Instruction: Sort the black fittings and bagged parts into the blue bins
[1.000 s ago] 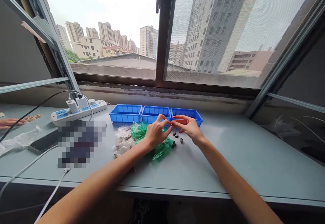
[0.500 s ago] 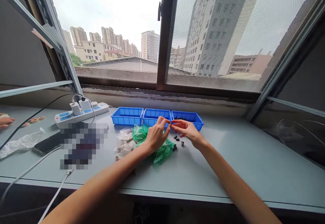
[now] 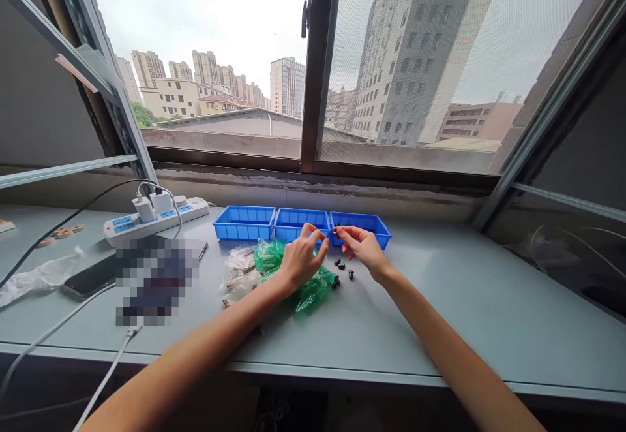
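Note:
My right hand is in front of the right blue bin, its thumb and forefinger pinched. Something small and dark seems to show at their tips, but I cannot make out what. My left hand hovers over the green plastic bag, fingers curved and apart, holding nothing visible. Several small black flanged parts lie on the table below my right hand. Another black part sits at the green bag's edge. Clear bags with small pieces lie left of the green one.
The middle blue bin and left blue bin stand in a row below the window. On the left are a power strip, a dark phone, white cables and crumpled clear plastic.
My hands have separated. The right moved slightly up toward the right bin, still pinched; the left stayed near its place and its fingertips parted. Another person's hand at the far left has left view.

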`<act>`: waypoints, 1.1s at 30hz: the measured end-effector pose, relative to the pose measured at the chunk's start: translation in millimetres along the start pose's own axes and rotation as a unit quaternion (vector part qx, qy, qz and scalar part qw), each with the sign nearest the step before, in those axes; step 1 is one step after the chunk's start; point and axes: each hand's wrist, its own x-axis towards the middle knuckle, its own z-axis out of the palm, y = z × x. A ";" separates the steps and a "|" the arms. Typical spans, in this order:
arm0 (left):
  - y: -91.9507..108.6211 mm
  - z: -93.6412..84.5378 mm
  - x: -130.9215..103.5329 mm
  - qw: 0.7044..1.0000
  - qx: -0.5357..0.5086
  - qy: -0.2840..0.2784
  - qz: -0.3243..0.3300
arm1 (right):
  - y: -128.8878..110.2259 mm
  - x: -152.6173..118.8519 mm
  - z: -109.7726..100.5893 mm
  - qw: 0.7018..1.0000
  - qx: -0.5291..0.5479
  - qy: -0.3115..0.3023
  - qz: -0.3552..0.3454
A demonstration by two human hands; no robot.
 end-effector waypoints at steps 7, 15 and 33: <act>0.3 0.0 0.0 1.000 0.001 0.013 -0.004 | 2.4 7.9 -19.5 0.988 -0.067 0.124 -0.055; 1.5 -0.4 -0.3 1.000 -0.001 0.008 -0.010 | -1.7 -1.8 -14.9 0.942 -0.327 0.029 -0.076; 0.2 0.6 -0.4 1.000 -0.003 -0.020 0.012 | 4.7 -4.8 -6.6 0.948 -0.311 -0.046 -0.054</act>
